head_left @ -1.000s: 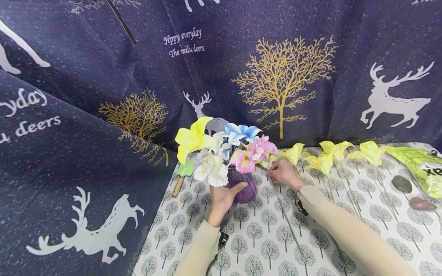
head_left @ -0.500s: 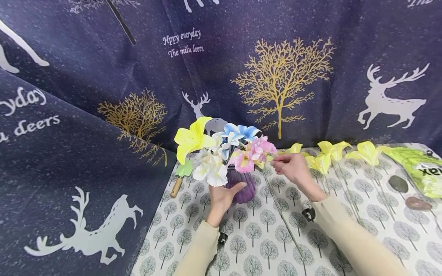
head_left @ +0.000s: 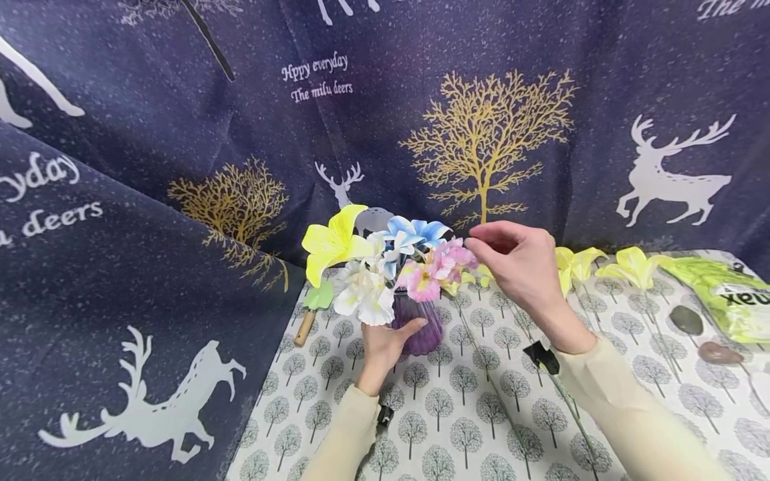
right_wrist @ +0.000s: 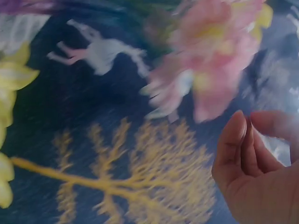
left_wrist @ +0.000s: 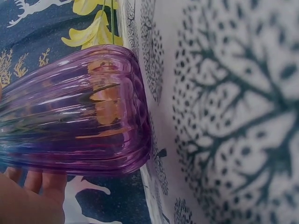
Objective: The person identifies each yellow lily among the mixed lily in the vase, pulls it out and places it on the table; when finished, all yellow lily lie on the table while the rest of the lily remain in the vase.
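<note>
My left hand (head_left: 382,344) grips the ribbed purple glass vase (head_left: 418,327), its thumb across the front. In the left wrist view, the base of the vase (left_wrist: 107,112) shows in full and the left fingers (left_wrist: 53,184) lie along its side. From its mouth rise artificial flowers: a yellow lily (head_left: 333,244), white blooms (head_left: 365,294), blue lilies (head_left: 415,232) and pink blooms (head_left: 434,270). My right hand (head_left: 523,267) is raised beside the pink blooms, fingers curved and thumb near the index fingertip. In the right wrist view, nothing shows between the right fingertips (right_wrist: 238,121).
Yellow lilies (head_left: 631,266) with long stems lie on the tree-print tablecloth (head_left: 463,401) at right. Beyond them are a green bag (head_left: 722,294), a dark stone (head_left: 686,321) and a reddish stone (head_left: 720,353). A small wooden-handled trowel (head_left: 305,327) lies left. A deer-print curtain (head_left: 385,120) hangs behind.
My right hand has risen from low beside the vase, moving back right and then up beside the pink blooms. My left hand keeps its grip on the vase.
</note>
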{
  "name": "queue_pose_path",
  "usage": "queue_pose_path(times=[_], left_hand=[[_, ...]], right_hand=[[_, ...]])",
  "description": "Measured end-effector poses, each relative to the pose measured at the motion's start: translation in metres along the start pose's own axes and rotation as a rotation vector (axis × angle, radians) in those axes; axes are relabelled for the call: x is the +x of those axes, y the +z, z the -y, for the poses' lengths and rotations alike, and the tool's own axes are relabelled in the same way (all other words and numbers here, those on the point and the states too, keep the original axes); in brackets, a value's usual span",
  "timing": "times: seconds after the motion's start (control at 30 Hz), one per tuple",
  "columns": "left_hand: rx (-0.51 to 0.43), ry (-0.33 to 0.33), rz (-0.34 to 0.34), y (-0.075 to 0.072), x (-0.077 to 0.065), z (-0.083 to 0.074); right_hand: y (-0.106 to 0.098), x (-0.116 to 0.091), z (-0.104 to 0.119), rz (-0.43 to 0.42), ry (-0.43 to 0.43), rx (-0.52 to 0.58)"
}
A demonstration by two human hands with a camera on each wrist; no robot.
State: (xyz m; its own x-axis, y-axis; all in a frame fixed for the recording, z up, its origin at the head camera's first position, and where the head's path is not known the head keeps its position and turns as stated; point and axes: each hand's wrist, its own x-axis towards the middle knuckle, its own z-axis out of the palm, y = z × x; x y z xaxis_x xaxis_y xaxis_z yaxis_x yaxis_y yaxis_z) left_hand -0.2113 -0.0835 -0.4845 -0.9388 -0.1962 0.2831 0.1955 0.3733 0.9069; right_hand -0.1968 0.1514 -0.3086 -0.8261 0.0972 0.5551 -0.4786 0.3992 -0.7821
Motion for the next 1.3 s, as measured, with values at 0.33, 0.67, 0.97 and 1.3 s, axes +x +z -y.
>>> queue_pose_path(times=[0.33, 0.67, 0.97, 1.3], left_hand=[[0.052, 0.024, 0.005, -0.002, 0.002, -0.001], [0.022, 0.052, 0.024, -0.003, 0.002, 0.001], [-0.038, 0.067, 0.028, -0.002, 0.003, 0.003], [-0.065, 0.127, 0.028, -0.001, 0.006, 0.007]], right_hand=[[0.048, 0.032, 0.059, 0.314, -0.112, -0.006], [0.105, 0.058, 0.07, 0.544, -0.137, -0.131], [0.122, 0.053, 0.063, 0.679, -0.14, -0.233], [0.128, 0.046, 0.057, 0.693, -0.18, -0.231]])
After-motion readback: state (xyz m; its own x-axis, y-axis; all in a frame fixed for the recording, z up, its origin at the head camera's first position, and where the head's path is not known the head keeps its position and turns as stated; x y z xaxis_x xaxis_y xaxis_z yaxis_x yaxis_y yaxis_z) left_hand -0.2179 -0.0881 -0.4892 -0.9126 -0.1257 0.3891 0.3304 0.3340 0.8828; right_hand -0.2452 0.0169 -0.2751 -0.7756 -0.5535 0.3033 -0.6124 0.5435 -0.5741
